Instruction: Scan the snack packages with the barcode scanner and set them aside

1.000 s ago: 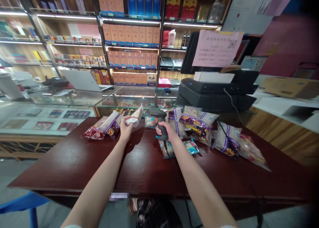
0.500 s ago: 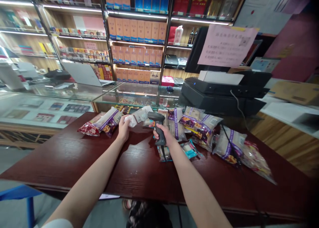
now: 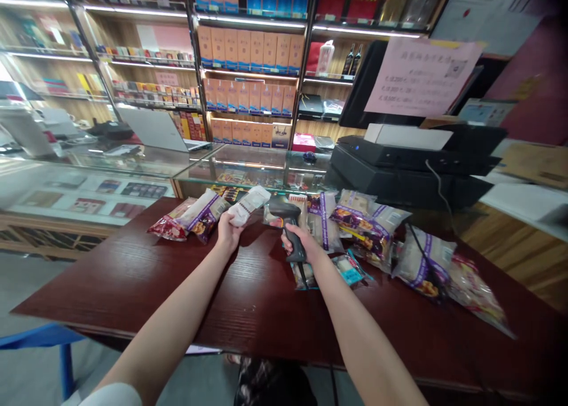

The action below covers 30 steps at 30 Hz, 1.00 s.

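Note:
My left hand (image 3: 229, 231) is closed on the near end of a white printed packet (image 3: 249, 205), tilted up over the table. My right hand (image 3: 298, 240) grips a dark barcode scanner (image 3: 296, 244) by its handle, its head pointing left toward the packet. Left of my left hand lie a purple-banded snack bag (image 3: 205, 212) and a red snack bag (image 3: 172, 219). Small blue-edged packets (image 3: 348, 268) lie below and right of the scanner, and more purple-banded bags (image 3: 373, 225) are heaped beyond them.
A dark red-brown table (image 3: 146, 293) lies under everything. Behind it stand a glass counter (image 3: 252, 157), a laptop (image 3: 155, 129) and a black printer-like machine (image 3: 399, 157). Another banded bag (image 3: 423, 258) and a clear red-printed bag (image 3: 477, 290) lie at right. A blue stool (image 3: 42, 337) stands lower left.
The view has shifted, so the scene sits a little further right. The packet's printed face shows more clearly in my left hand. Both hands keep their hold.

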Available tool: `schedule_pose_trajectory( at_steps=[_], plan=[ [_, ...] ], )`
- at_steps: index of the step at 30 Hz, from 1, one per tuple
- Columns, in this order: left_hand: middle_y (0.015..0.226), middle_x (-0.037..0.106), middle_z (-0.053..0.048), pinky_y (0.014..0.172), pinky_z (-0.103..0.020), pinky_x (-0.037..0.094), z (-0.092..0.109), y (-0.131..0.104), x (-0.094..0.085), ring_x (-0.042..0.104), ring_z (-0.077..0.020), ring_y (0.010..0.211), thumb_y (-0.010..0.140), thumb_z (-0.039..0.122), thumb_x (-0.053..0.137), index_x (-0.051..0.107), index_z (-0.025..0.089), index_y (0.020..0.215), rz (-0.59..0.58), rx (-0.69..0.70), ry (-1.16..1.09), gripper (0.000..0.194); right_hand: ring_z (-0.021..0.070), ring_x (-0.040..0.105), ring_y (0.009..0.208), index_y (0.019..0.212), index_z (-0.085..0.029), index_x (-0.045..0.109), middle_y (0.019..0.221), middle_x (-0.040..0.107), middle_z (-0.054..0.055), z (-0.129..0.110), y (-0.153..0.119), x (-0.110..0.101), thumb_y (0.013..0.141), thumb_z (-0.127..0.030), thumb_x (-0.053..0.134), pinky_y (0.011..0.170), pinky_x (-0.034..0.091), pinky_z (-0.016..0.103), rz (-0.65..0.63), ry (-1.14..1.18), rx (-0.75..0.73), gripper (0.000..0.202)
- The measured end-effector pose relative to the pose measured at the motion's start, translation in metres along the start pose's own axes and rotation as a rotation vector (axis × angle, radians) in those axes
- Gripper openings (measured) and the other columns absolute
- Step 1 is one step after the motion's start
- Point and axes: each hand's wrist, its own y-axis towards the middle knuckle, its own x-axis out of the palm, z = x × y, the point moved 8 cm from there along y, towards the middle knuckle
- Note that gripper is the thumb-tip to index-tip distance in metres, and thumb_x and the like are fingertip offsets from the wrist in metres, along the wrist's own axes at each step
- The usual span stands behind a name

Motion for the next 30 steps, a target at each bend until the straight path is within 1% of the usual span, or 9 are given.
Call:
schedule_pose_trajectory(
  at_steps=[7, 13, 16, 21, 23, 25, 27, 28, 30],
  plan=[
    [0.095, 0.067, -0.007, 0.068, -0.034, 0.056, -0.003, 0.004, -0.006, 0.065, -0.0223, 0.086, 0.059, 0.014, 0.054, 0.059, 0.017, 0.092, 0.040, 0.001, 0.020, 0.033, 0.0079, 0.038, 0.038, 0.112, -0.016, 0.056, 0.048, 0.045, -0.010, -0.002, -0.001, 0.001, 0.083, -0.040, 0.062, 0.040, 0.034, 0.020, 0.027, 0.004, -0.025, 0.038],
    [0.091, 0.066, -0.007, 0.071, -0.041, 0.057, 0.001, 0.003, -0.005, 0.064, -0.0233, 0.086, 0.054, 0.014, 0.056, 0.056, 0.017, 0.083, 0.025, 0.075, 0.034, 0.029, 0.0070, 0.038, 0.037, 0.096, -0.018, 0.055, 0.048, 0.046, -0.009, -0.003, 0.001, 0.002, 0.083, -0.041, 0.063, 0.037, 0.030, 0.019, -0.012, 0.017, -0.058, 0.027],
    [0.089, 0.065, -0.006, 0.066, -0.034, 0.055, 0.001, 0.001, -0.003, 0.063, -0.0205, 0.080, 0.054, 0.015, 0.057, 0.055, 0.017, 0.083, 0.013, 0.052, 0.039, 0.029, 0.0070, 0.037, 0.036, 0.091, -0.018, 0.054, 0.047, 0.045, -0.009, -0.003, 0.002, 0.002, 0.083, -0.040, 0.062, 0.037, 0.030, 0.019, -0.020, 0.024, -0.056, 0.025],
    [0.087, 0.062, -0.004, 0.060, -0.030, 0.051, 0.005, 0.003, -0.002, 0.060, -0.0184, 0.073, 0.058, 0.020, 0.055, 0.052, 0.019, 0.090, 0.039, 0.072, 0.130, 0.032, 0.0078, 0.037, 0.036, 0.103, -0.014, 0.058, 0.045, 0.047, -0.009, 0.000, 0.004, -0.002, 0.082, -0.039, 0.060, 0.039, 0.032, 0.021, 0.017, 0.006, -0.054, 0.033],
    [0.086, 0.059, -0.003, 0.065, -0.033, 0.052, 0.017, 0.003, -0.002, 0.059, -0.0185, 0.075, 0.061, 0.021, 0.055, 0.051, 0.020, 0.092, 0.057, 0.195, 0.267, 0.031, 0.0081, 0.036, 0.036, 0.108, -0.013, 0.058, 0.046, 0.048, -0.009, 0.001, 0.004, -0.004, 0.082, -0.039, 0.060, 0.038, 0.032, 0.021, 0.030, 0.013, -0.051, 0.037],
    [0.090, 0.057, -0.003, 0.079, -0.037, 0.051, 0.038, -0.003, 0.003, 0.058, -0.0196, 0.083, 0.065, 0.021, 0.057, 0.052, 0.020, 0.095, 0.069, 0.441, 0.519, 0.030, 0.0082, 0.037, 0.037, 0.111, -0.015, 0.057, 0.049, 0.051, -0.008, 0.000, 0.004, -0.005, 0.081, -0.037, 0.061, 0.037, 0.031, 0.022, 0.057, 0.034, -0.068, 0.038],
    [0.100, 0.055, -0.007, 0.094, -0.041, 0.047, 0.057, -0.018, 0.016, 0.056, -0.0225, 0.098, 0.067, 0.018, 0.057, 0.055, 0.019, 0.099, 0.062, 0.721, 0.853, 0.032, 0.0084, 0.038, 0.038, 0.113, -0.016, 0.055, 0.052, 0.052, -0.008, -0.001, 0.004, -0.006, 0.080, -0.036, 0.061, 0.038, 0.030, 0.022, 0.070, 0.047, -0.072, 0.039],
    [0.105, 0.053, -0.009, 0.099, -0.043, 0.044, 0.061, -0.026, 0.024, 0.054, -0.0246, 0.105, 0.069, 0.016, 0.057, 0.056, 0.018, 0.102, 0.051, 0.830, 1.028, 0.033, 0.0086, 0.038, 0.038, 0.114, -0.016, 0.055, 0.052, 0.052, -0.008, -0.001, 0.004, -0.005, 0.081, -0.035, 0.061, 0.038, 0.030, 0.022, 0.065, 0.048, -0.064, 0.039],
    [0.115, 0.052, -0.015, 0.102, -0.046, 0.040, 0.060, -0.037, 0.037, 0.050, -0.0299, 0.115, 0.071, 0.013, 0.055, 0.059, 0.015, 0.107, 0.026, 0.954, 1.365, 0.036, 0.0089, 0.038, 0.038, 0.116, -0.014, 0.055, 0.050, 0.050, -0.008, -0.001, 0.003, -0.002, 0.082, -0.036, 0.060, 0.038, 0.029, 0.022, 0.050, 0.045, -0.044, 0.040]
  ],
)
